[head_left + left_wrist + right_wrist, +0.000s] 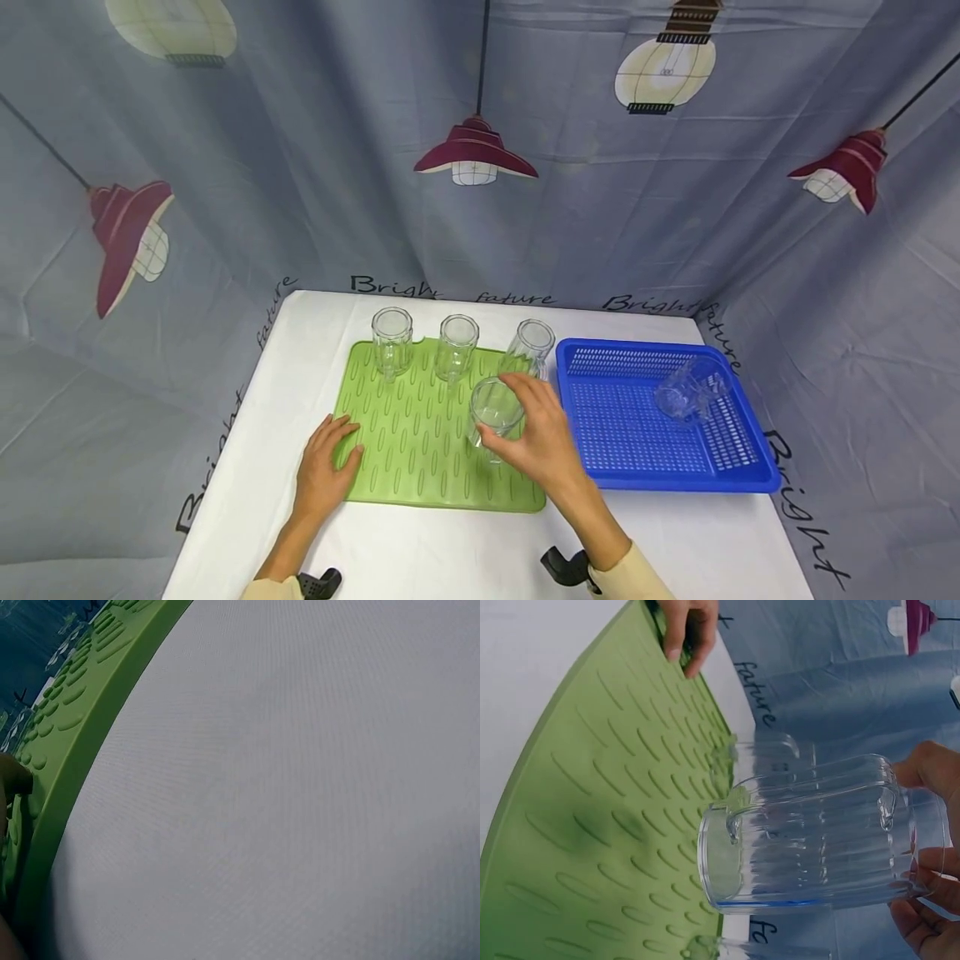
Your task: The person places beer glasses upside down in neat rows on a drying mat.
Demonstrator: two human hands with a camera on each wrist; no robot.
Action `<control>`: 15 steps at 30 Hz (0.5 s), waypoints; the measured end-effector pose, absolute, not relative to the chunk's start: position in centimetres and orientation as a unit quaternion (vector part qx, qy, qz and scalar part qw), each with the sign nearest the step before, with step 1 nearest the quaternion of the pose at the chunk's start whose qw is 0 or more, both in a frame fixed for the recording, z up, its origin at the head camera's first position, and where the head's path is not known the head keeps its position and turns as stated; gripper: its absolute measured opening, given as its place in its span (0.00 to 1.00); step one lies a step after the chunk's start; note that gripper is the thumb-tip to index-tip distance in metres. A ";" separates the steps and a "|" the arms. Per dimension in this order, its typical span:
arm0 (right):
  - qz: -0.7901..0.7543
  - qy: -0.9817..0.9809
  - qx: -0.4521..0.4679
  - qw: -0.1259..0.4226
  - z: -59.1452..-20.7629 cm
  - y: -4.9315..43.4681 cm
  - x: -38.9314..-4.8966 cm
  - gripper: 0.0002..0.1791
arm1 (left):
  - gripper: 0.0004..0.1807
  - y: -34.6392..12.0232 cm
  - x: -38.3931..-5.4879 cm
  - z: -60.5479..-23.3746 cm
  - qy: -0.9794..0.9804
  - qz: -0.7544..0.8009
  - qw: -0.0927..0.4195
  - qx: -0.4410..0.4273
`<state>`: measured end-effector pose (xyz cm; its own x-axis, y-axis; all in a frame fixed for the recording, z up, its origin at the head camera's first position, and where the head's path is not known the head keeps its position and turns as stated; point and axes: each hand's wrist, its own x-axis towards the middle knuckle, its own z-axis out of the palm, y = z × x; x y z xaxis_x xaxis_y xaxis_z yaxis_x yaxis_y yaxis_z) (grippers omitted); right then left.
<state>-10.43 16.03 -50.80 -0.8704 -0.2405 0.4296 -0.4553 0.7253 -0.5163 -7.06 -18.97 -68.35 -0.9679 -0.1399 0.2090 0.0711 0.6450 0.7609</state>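
My right hand point(543, 442) grips a clear glass mug point(495, 404) by its rim, thumb on one side and fingers on the other. In the right wrist view this mug point(817, 844) has its handle toward the camera and its base close over the green ribbed mat point(401, 467). My left hand point(324, 471) rests at the mat's left edge, fingers relaxed and holding nothing. Three more glass mugs stand along the mat's far side: a left one point(392, 346), a middle one point(456, 346) and a right one point(534, 336), partly hidden behind my right hand.
Right of the mat sits a blue plastic basket point(675, 482) with perforated walls. One glass mug point(678, 393) lies tilted inside it, near the right wall. A white cloth point(442, 550) covers the table, and a grey patterned curtain point(360, 167) surrounds its back and sides.
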 end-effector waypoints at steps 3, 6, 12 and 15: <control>0.318 -0.912 0.197 0.167 -50.8 15.5 -10.5 0.43 | 0.23 -19.0 -7.1 -68.2 -0.899 -0.418 0.127 0.023; 0.317 -0.911 0.203 0.167 -50.8 15.0 -10.5 0.43 | 0.23 -19.1 -7.2 -68.1 -0.900 -0.414 0.133 0.025; 0.317 -0.914 0.203 0.153 -51.0 14.2 -10.4 0.42 | 0.21 -18.8 -7.1 -68.1 -0.895 -0.423 0.139 0.021; 0.313 -0.914 0.209 0.150 -51.2 14.0 -10.3 0.42 | 0.20 -18.7 -6.7 -68.1 -0.894 -0.425 0.143 0.018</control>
<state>-10.31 13.97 -51.20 -0.8673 -0.2879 0.4061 -0.4765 0.7163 -0.5098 -6.69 -18.66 -68.15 -0.9585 -0.1544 0.2398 0.0886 0.6380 0.7649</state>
